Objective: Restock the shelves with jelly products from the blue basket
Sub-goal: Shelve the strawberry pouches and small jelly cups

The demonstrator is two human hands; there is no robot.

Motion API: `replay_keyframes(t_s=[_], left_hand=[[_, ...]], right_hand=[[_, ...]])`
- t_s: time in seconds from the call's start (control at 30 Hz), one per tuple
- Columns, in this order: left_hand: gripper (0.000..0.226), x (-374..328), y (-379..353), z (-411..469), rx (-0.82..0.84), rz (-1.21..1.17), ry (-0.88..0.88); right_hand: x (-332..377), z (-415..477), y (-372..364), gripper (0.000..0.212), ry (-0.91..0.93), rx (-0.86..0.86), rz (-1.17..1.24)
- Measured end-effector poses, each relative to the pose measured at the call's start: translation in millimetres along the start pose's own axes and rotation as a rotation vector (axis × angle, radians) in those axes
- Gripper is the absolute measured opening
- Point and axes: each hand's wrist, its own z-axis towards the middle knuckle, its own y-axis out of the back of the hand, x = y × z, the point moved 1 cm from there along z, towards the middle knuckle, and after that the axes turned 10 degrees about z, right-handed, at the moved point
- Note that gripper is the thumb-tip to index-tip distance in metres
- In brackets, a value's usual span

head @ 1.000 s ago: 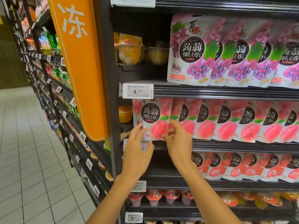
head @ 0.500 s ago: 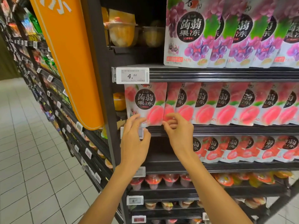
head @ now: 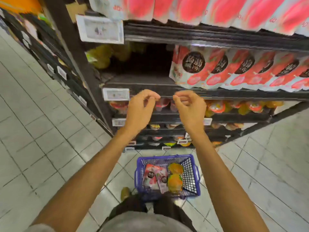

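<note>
The blue basket (head: pixel 190 173) stands on the floor in front of the shelves, below my arms. Inside it lie two pink jelly pouches (head: pixel 154 177) and two orange jelly cups (head: pixel 174 181). My left hand (head: pixel 139 110) and my right hand (head: pixel 189 109) hover side by side in front of the lower shelves, fingers loosely curled, holding nothing. Red strawberry jelly pouches (head: pixel 234 69) stand in a row on the shelf just above my hands, and peach pouches (head: pixel 200 9) hang along the top of the view.
A dark gap (head: pixel 142 64) lies left of the strawberry pouches. Jelly cups (head: pixel 217 107) fill the lower shelves. White price tags (head: pixel 116 94) line the shelf edges. Grey tiled floor (head: pixel 41 131) runs left and right of the basket.
My hands have let go of the peach pouches and dropped away from that shelf. The view has tilted sharply down, bringing the basket on the floor into sight.
</note>
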Motion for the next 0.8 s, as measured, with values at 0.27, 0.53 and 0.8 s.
replay_keyframes(t_s=[0.27,0.53,0.8], left_hand=[[0.018,110.5,-135.7,-105.5,0.204,-0.014,0.454],[0.01,232.6,-253.4,-221.2,0.285,0.159,0.804],[0.024,388.2,-359.2,-300.7,0.384,0.213,1.037]], right_hand=[[-186.5,-80.1,52.4,0.014,-0.488,0.367,-0.137],[-373.3,-158.0,79.4,0.02,-0.814,0.528,-0.254],[-571.8,-235.3,56.1,0.02,-0.963,0.616,-0.373]])
